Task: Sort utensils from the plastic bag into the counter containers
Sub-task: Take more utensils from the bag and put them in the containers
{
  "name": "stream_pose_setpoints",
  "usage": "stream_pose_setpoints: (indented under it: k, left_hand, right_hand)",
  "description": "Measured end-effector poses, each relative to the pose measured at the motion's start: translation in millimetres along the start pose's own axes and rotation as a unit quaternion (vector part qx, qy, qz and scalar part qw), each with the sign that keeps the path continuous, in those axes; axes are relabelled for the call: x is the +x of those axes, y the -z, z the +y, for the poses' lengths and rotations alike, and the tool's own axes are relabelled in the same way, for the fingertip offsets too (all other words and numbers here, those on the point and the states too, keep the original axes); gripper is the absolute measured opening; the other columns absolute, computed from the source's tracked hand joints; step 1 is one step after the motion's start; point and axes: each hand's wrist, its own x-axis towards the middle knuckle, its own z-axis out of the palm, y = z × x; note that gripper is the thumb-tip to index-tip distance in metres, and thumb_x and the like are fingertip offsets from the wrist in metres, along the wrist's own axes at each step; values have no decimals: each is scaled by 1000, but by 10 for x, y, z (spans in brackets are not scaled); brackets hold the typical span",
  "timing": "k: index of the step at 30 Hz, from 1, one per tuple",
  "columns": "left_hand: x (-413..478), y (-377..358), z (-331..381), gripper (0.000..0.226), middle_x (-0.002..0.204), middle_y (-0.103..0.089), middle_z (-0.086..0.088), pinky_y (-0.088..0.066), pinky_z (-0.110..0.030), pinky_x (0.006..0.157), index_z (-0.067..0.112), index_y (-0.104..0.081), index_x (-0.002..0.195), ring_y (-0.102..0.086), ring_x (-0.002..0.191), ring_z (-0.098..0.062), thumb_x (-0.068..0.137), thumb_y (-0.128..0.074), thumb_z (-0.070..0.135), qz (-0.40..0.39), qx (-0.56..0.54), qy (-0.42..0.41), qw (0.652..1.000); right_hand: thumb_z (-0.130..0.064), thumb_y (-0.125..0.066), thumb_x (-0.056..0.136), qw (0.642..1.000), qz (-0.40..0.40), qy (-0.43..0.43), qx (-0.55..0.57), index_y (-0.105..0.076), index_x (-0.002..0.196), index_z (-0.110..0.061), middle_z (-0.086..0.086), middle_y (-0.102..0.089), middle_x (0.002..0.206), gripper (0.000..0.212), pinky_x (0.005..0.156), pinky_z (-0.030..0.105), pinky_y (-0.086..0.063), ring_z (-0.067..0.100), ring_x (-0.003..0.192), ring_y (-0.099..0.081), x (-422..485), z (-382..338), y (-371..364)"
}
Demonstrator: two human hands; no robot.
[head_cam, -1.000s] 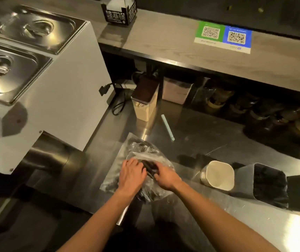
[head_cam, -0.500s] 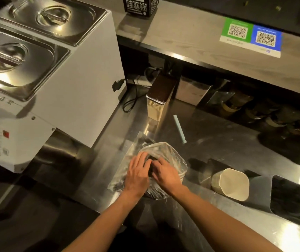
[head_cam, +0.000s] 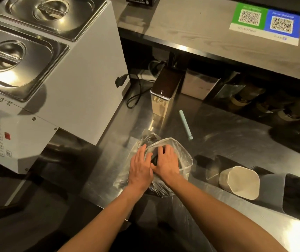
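Note:
A clear plastic bag (head_cam: 182,157) lies on the steel counter (head_cam: 227,142) near its front edge, with its mouth spread open. Dark utensils (head_cam: 154,158) show inside it, between my hands. My left hand (head_cam: 140,168) holds the bag's left rim with its fingers over the edge. My right hand (head_cam: 167,165) reaches into the mouth, fingers curled onto the dark utensils. A white container (head_cam: 240,181) lies on its side to the right of the bag. A dark-lined grey container (head_cam: 299,195) lies beside it, further right.
A white food warmer (head_cam: 69,84) with steel lids stands at the left. Behind the bag stand a tan box with a brown lid (head_cam: 163,96) and a black cable (head_cam: 136,93). A pale green stick (head_cam: 185,124) lies on the counter. A raised shelf (head_cam: 191,28) carries QR stickers.
The bag's mouth has been pulled wider and raised. Both hands stay together at the opening, and the view has moved closer.

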Motion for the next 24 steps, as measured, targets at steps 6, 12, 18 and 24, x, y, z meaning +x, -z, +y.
stream_pose_setpoints:
  k: [6,12,18,24]
  left_hand:
    - [-3,-4,13,53,145,-49,-13,-45,-46,107,11,-58,119,-49,132,-30,69,-58,-6,5,-44,31,999]
    - [-2,50,70,46,138,-53,-10,-47,-43,102,12,-59,112,-51,126,-27,70,-54,-8,24,-74,18,997]
    - [-42,-23,22,31,133,-56,-15,-51,-48,98,11,-62,94,-53,127,-30,76,-59,-13,36,-70,-47,996]
    - [-116,-111,42,31,135,-56,-19,-50,-50,99,10,-66,93,-53,128,-34,71,-63,-11,21,-61,-56,996]
  right_hand:
    - [-27,-67,89,1000,-26,-13,1,-45,123,-12,7,-56,119,43,88,34,-48,23,108,-56,-69,44,-48]
    - [-20,-59,93,999,-50,-11,8,-41,125,-12,8,-60,118,37,83,36,-50,25,107,-60,-97,52,-42]
    - [-22,-63,91,996,-76,-11,39,-39,128,-12,9,-56,123,46,86,35,-49,25,114,-55,-171,189,-45]
    - [-20,-59,94,994,-103,6,28,-37,137,-9,10,-51,131,50,98,36,-45,26,119,-51,-194,281,-34]
